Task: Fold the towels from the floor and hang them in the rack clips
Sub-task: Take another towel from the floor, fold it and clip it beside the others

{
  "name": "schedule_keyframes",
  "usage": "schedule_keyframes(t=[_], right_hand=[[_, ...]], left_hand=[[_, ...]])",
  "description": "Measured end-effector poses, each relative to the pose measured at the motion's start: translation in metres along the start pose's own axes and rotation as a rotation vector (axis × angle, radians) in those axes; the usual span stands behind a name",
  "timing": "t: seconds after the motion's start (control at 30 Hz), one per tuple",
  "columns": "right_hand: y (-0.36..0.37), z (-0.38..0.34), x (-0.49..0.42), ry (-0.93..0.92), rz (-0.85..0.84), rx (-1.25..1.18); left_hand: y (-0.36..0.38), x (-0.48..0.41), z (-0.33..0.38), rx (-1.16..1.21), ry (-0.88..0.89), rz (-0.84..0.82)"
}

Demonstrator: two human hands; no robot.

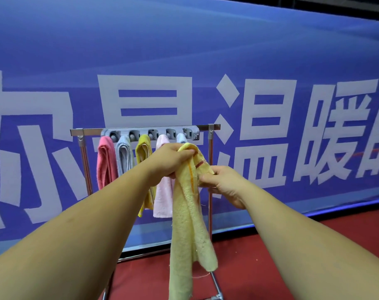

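**Both hands on a pale yellow towel, close in front of the rack**

The left hand (173, 160) grips the bunched top of a pale yellow towel (188, 224), with the fingers curled tight round it. The right hand (224, 184), lower and to the right, pinches the towel's orange-striped edge between thumb and forefinger. Below the grip the towel hangs loose in two uneven tails, and the longer one runs off the bottom of the picture.

Just above and behind the grip is the grey clip strip (149, 134) on the top bar of the metal rack (87, 132). The rack's right post (210, 213) stands just behind the held towel. Right of the right hand there is only the blue banner (270, 50) and, lower down, the red floor (292, 267).

Five round clips show along the strip. Five towels hang there, all left of or behind the grip:
- one pink towel (105, 165)
- one grey towel (124, 156)
- one yellow towel (143, 151)
- one pale pink towel (162, 198)
- one pale blue towel (181, 138), of which only the top shows above the left hand

With the held one, that makes six towels.
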State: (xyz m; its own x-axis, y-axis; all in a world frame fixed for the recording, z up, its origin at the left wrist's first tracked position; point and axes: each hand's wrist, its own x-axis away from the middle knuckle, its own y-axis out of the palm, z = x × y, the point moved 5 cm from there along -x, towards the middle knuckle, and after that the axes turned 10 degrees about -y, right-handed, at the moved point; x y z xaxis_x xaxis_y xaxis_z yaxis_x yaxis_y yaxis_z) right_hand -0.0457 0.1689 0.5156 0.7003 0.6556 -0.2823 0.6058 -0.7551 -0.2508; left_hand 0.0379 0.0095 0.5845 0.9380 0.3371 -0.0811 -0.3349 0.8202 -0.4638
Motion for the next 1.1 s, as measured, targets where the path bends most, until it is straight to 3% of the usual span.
schedule_keyframes(t=[0.2,0.3,0.47,0.57,0.8,1.1], right_hand=[[-0.012,-0.010,-0.013,-0.054,0.158,-0.113],[-0.012,-0.021,-0.016,-0.044,0.133,-0.008],[-0.009,-0.033,-0.017,-0.040,0.092,0.086],[-0.015,-0.033,-0.015,-0.043,0.054,0.111],[-0.028,-0.027,-0.001,0.015,-0.073,0.185],[-0.053,-0.002,0.008,0.102,-0.036,0.295]], left_hand=[[-0.012,-0.008,-0.024,-0.082,-0.081,-0.052],[-0.007,-0.009,-0.032,-0.128,-0.102,-0.110],[0.016,-0.009,-0.026,0.043,-0.100,-0.283],[0.022,-0.009,-0.018,0.111,-0.069,-0.306],[0.012,-0.013,-0.001,0.177,0.015,-0.076],[-0.020,-0.016,-0.005,0.281,0.052,0.218]])
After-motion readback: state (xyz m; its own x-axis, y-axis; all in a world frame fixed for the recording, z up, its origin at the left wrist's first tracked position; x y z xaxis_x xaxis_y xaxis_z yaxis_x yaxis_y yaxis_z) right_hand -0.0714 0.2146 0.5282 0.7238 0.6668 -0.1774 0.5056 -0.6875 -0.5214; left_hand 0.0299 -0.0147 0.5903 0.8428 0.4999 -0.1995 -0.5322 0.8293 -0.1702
